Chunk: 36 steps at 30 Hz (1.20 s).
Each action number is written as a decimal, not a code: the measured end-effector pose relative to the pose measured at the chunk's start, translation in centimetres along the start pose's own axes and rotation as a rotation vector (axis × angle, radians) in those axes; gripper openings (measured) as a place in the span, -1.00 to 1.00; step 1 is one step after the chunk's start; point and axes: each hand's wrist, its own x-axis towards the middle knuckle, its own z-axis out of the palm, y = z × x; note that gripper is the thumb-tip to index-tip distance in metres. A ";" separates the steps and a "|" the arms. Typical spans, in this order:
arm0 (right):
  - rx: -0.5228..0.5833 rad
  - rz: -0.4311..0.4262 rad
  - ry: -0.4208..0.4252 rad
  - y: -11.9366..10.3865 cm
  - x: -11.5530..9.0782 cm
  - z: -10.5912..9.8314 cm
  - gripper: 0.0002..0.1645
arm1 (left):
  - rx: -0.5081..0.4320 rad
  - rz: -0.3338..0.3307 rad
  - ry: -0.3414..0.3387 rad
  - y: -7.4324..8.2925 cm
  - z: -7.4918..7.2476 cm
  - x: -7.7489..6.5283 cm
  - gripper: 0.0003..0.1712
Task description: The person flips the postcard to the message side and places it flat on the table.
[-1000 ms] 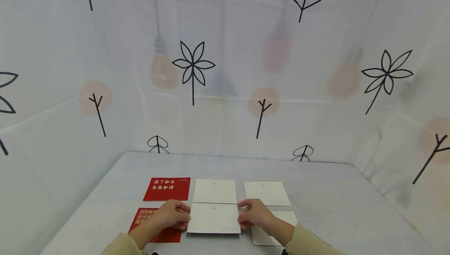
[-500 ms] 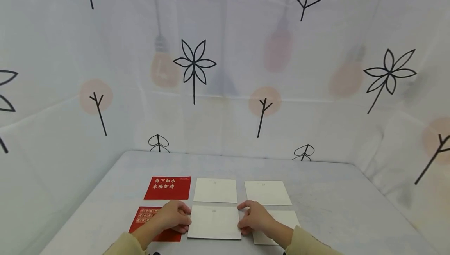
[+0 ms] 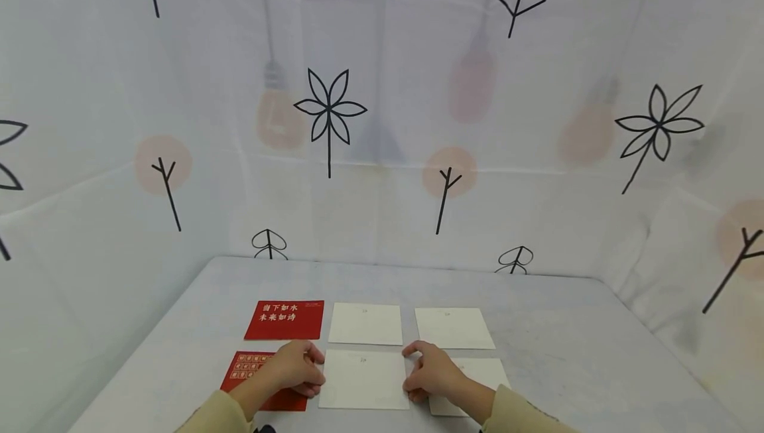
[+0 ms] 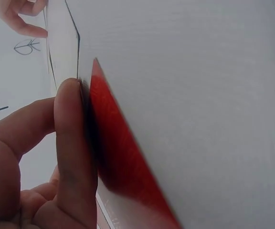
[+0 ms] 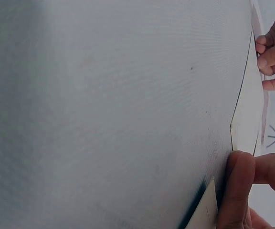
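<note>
A blank-looking white card [image 3: 364,381] with a small mark near its top edge lies at the front middle of the table, between both hands. My left hand [image 3: 294,368] holds its left edge, the thumb near the front part and the index finger near the far corner. On the right edge, my right hand [image 3: 432,371] has the same kind of hold. The left wrist view shows the left thumb [image 4: 70,109] at the card's near corner; in the right wrist view the right thumb [image 5: 241,176] meets the opposite side. Fingertips under the edges are hidden.
Behind lies another white card [image 3: 365,324], with a red lettered card [image 3: 285,320] to its left and a white card [image 3: 455,328] to its right. A red card [image 3: 286,401] is partly under the left forearm, a white card [image 3: 486,372] under the right. A patterned cloth hangs behind the table.
The front middle white card has come down and toward me, between both hands. A narrow gap now separates it from the white card behind, which it touched or overlapped in view before.
</note>
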 end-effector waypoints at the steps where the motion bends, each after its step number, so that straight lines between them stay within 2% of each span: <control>1: 0.002 -0.001 0.000 0.0 0.0 0.0 -0.42 | 0.000 -0.004 0.005 0.0 0.0 0.0 -0.66; 8: 0.002 0.007 -0.003 -0.3 -0.2 -0.1 -0.42 | -0.002 -0.021 0.022 0.3 0.1 0.0 -0.61; 14: 0.048 0.006 -0.013 -0.2 -0.2 -0.3 -0.41 | 0.002 -0.019 0.021 0.3 0.0 0.0 -0.61; 21: 0.040 -0.009 0.005 -0.3 0.1 -0.1 -0.40 | -0.020 0.030 0.035 0.1 -0.2 -0.2 -0.59; 26: 0.032 -0.025 0.020 -0.8 0.5 0.1 -0.42 | -0.049 0.065 0.060 0.1 -0.7 -0.1 -0.57; 30: 0.045 -0.044 0.020 -1.3 0.5 0.2 -0.42 | -0.054 0.061 0.071 0.0 -1.3 0.0 -0.56; 36: 0.136 -0.078 0.015 -2.0 0.8 0.7 -0.40 | -0.038 0.050 0.095 -0.1 -2.3 -0.1 -0.52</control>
